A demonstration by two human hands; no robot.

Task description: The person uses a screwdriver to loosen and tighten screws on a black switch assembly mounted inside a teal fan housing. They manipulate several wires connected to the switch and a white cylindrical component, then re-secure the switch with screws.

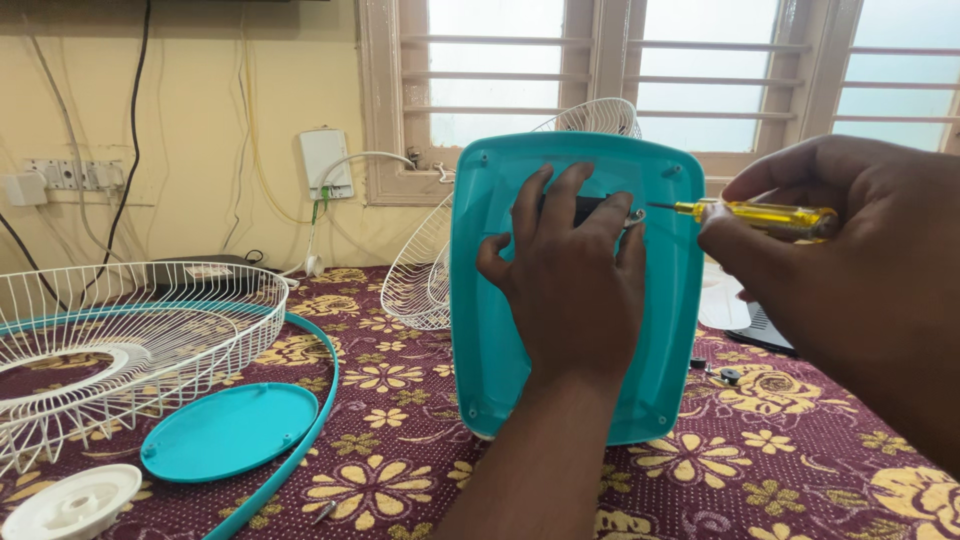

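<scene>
At lower centre the left hand (572,285) rises from its forearm, fingers spread flat against the upright turquoise panel (480,330), fingertips pressing a small dark part (588,208) near its top. From the right edge, the right hand (850,265) pinches a yellow-handled screwdriver (765,214) closed between thumb and fingers, held level, tip meeting that part. Left of them lie a turquoise disc (228,430) and a white wire grille (130,330).

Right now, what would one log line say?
left hand: steadies upright teal panel | right hand: holds yellow screwdriver, tip at panel
</scene>
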